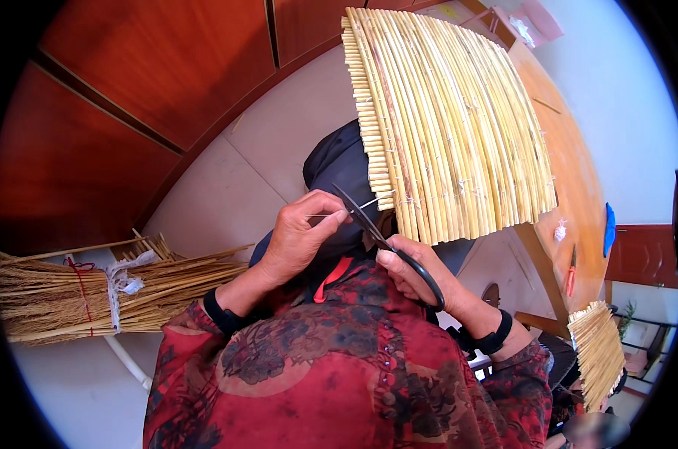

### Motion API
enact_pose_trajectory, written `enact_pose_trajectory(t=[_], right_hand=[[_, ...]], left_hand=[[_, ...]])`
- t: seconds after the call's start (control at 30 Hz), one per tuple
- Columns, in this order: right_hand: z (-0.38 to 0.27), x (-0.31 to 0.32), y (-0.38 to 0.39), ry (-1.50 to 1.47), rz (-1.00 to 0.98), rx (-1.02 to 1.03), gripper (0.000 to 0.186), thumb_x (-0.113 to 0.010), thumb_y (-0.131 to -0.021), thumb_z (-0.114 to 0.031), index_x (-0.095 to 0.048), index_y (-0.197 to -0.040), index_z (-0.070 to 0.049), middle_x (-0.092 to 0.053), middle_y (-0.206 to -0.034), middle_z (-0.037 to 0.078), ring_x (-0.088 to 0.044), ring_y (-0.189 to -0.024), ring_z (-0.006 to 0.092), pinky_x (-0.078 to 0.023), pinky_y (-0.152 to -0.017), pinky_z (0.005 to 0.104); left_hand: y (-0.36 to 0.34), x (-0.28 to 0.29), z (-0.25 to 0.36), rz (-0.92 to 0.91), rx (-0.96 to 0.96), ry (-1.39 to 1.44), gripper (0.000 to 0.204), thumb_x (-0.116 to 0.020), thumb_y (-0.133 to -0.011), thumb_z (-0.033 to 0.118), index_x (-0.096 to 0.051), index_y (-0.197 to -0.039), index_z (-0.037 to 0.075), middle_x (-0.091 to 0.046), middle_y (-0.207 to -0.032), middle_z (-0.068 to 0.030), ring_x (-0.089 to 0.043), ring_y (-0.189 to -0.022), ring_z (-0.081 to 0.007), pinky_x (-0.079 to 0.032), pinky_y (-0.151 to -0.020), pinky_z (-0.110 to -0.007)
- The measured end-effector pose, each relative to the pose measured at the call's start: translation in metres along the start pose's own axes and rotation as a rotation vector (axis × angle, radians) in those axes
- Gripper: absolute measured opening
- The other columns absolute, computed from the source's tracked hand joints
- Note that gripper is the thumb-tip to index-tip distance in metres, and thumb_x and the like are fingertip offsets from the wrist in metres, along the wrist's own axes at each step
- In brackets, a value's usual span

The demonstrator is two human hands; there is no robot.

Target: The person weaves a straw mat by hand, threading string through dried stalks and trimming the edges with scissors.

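We saw the woven reed mat (451, 120) as the largest thing, a panel of pale yellow stalks bound side by side with thin white string, held up and tilted over the person's lap. Left of the mat and lower lay a bundle of straw (92, 292) on the pale floor (227, 187), tied with red cord and a white rag. Right of the mat ran a long wooden counter (578, 187), carrying a red-handled tool (571, 273) and a small white wad; a blue object hung at its far edge. Below the mat's right corner stood a second, smaller reed panel (599, 348). Under the mat's lower left corner the left hand (298, 239) had its grip pressed together, thumb and forefinger pinching a thin white thread (354, 208) that ran taut to the mat's edge. Just below the mat's lower edge the right hand (410, 273) had its grip closed through the loops of black scissors (388, 247), whose blades stood spread, pointing up and left toward the thread beside the mat's corner. Both wrists wore dark bands, and red patterned sleeves covered the forearms.
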State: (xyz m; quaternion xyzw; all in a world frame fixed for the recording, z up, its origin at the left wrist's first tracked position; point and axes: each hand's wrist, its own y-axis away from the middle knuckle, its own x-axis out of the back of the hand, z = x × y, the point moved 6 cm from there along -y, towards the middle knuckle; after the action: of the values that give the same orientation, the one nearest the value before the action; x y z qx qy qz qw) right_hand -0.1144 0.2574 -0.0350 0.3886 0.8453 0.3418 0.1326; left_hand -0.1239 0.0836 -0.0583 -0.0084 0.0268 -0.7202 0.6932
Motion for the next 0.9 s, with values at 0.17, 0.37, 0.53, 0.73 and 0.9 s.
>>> enact_pose_trajectory(t=[0.17, 0.37, 0.53, 0.73, 0.9], right_hand=[[-0.008, -0.001, -0.002, 0.068, 0.017, 0.219, 0.04, -0.056, -0.083, -0.043, -0.051, -0.089, -0.003, -0.042, -0.061, -0.002, -0.04, -0.051, 0.0067, -0.034, -0.045, 0.021], [-0.004, -0.003, -0.003, -0.021, -0.042, 0.094, 0.047, -0.056, -0.081, -0.048, -0.051, -0.09, -0.003, -0.042, -0.063, 0.0, -0.04, -0.055, 0.0077, -0.034, -0.046, 0.0217], [-0.001, -0.001, -0.002, -0.002, -0.008, 0.014, 0.044, -0.055, -0.082, -0.048, -0.05, -0.089, -0.005, -0.038, -0.059, -0.003, -0.034, -0.049, 0.0053, -0.028, -0.043, 0.0211], [-0.005, -0.004, -0.001, -0.06, -0.067, 0.054, 0.043, -0.05, -0.086, -0.046, -0.049, -0.098, -0.005, -0.039, -0.063, -0.003, -0.036, -0.051, 0.0041, -0.028, -0.043, 0.0195], [-0.007, 0.001, 0.006, -0.133, -0.147, 0.163, 0.044, -0.043, -0.089, -0.042, -0.046, -0.106, -0.002, -0.043, -0.071, 0.001, -0.04, -0.051, 0.0055, -0.034, -0.046, 0.0176]], left_hand=[[-0.002, -0.002, 0.008, -0.012, -0.079, -0.082, 0.007, -0.055, -0.083, 0.003, -0.059, -0.079, -0.001, -0.058, -0.084, -0.0066, -0.057, -0.078, -0.0133, -0.045, -0.071, -0.025], [-0.002, -0.004, 0.017, -0.021, -0.127, -0.162, 0.005, -0.056, -0.081, 0.002, -0.059, -0.078, -0.001, -0.058, -0.082, -0.0073, -0.057, -0.077, -0.0145, -0.045, -0.071, -0.025], [-0.001, -0.003, 0.01, -0.036, -0.101, -0.083, 0.006, -0.055, -0.082, 0.002, -0.059, -0.079, -0.001, -0.058, -0.083, -0.0076, -0.057, -0.079, -0.0147, -0.045, -0.072, -0.026], [-0.005, -0.004, 0.009, -0.047, -0.064, 0.0, 0.007, -0.054, -0.083, 0.002, -0.059, -0.081, -0.002, -0.057, -0.087, -0.0076, -0.057, -0.081, -0.0142, -0.046, -0.074, -0.026], [-0.005, 0.0, 0.004, 0.0, -0.047, 0.076, 0.006, -0.053, -0.084, 0.001, -0.059, -0.083, -0.002, -0.057, -0.088, -0.0073, -0.058, -0.081, -0.0148, -0.046, -0.074, -0.026]])
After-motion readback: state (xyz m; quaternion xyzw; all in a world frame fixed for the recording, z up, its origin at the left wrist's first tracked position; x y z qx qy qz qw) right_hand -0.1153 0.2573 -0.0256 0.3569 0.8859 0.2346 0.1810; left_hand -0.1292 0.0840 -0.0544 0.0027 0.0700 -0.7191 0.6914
